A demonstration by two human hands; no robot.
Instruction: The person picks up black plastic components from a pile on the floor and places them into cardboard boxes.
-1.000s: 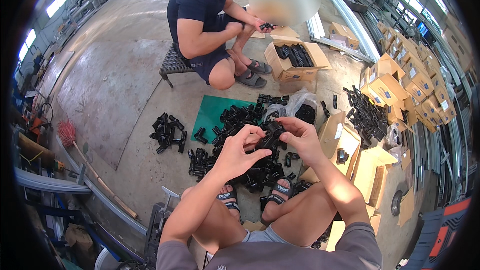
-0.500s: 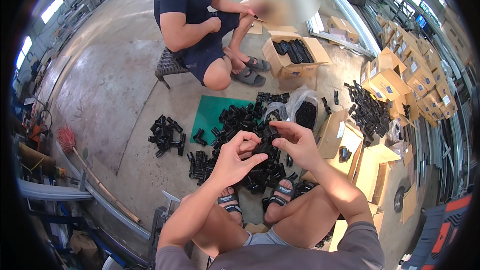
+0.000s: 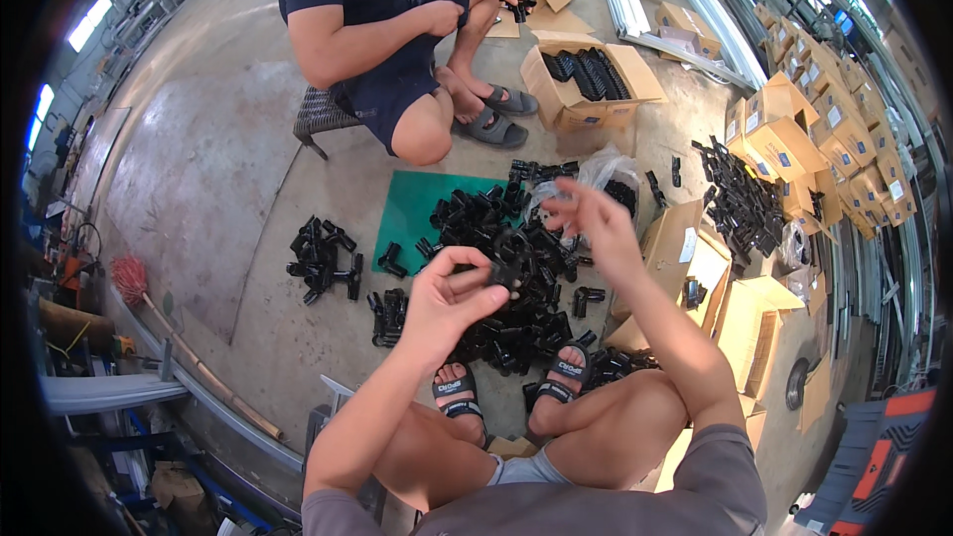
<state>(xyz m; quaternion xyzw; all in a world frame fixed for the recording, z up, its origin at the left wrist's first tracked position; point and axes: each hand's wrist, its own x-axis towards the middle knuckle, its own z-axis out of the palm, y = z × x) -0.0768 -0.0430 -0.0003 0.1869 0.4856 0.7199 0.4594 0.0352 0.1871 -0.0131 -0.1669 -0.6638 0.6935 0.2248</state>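
Observation:
My left hand point(image 3: 452, 300) is closed, with thumb and fingers pinching a black pipe joint point(image 3: 505, 275) above the pile. Nothing shows in my right hand point(image 3: 598, 223), which is lifted to the right with its fingers apart and slightly smeared by motion. Behind that hand sits a clear plastic bag point(image 3: 604, 169) with small black parts in it. Under both hands spreads a heap of black pipe joints point(image 3: 478, 220), partly on a green mat point(image 3: 405, 201) and partly on the concrete floor, reaching down to my sandalled feet.
Across from me a seated person point(image 3: 347, 30) holds a black joint. An open carton point(image 3: 568, 119) of joints stands beyond the heap. Smaller groups of joints point(image 3: 323, 258) lie left and right point(image 3: 740, 203). Open boxes point(image 3: 749, 337) stand at my right; a broom point(image 3: 208, 362) lies left.
My hands have moved apart. The right one let go of the black piece and rose away; the left has come slightly nearer with the joint. The co-worker shifted left in view.

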